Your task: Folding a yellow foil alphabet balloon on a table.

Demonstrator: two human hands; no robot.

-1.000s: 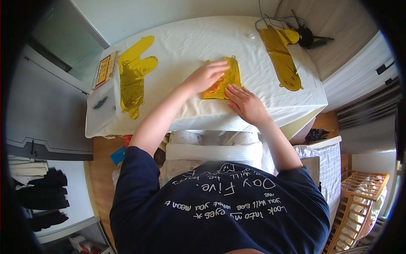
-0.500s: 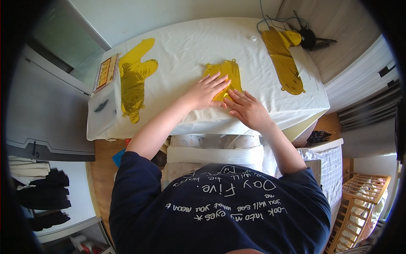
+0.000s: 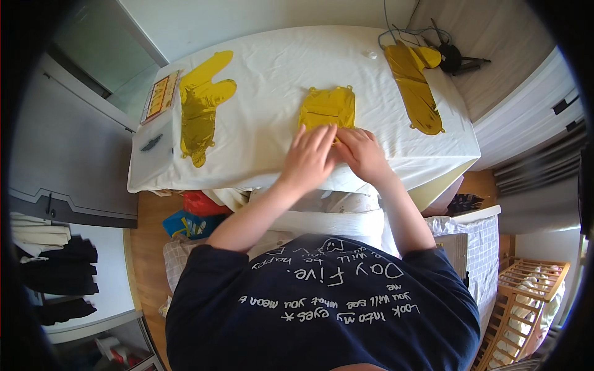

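A gold foil balloon (image 3: 328,106), flat and roughly square with small tabs at its far corners, lies at the middle of the white-clothed table. My left hand (image 3: 310,154) and my right hand (image 3: 364,154) meet at its near edge. The fingers of both are bent and pressed together over that edge, which they partly cover; the thumbs are mostly hidden. Another flat gold foil balloon (image 3: 199,117), with a branching shape, lies to the left. A longer gold foil balloon (image 3: 413,86) stretches along the right side.
A black device with antennas (image 3: 455,57) and blue cables stands at the far right corner. A small clear object (image 3: 372,54) sits nearby. Along the left edge lie a printed packet (image 3: 161,97) and a clear plastic bag (image 3: 150,157). A wooden crib (image 3: 526,297) stands lower right.
Both hands have drawn back toward me from the middle of the foil balloon to its near edge. The left hand's spread fingers have come together, uncovering more of the foil.
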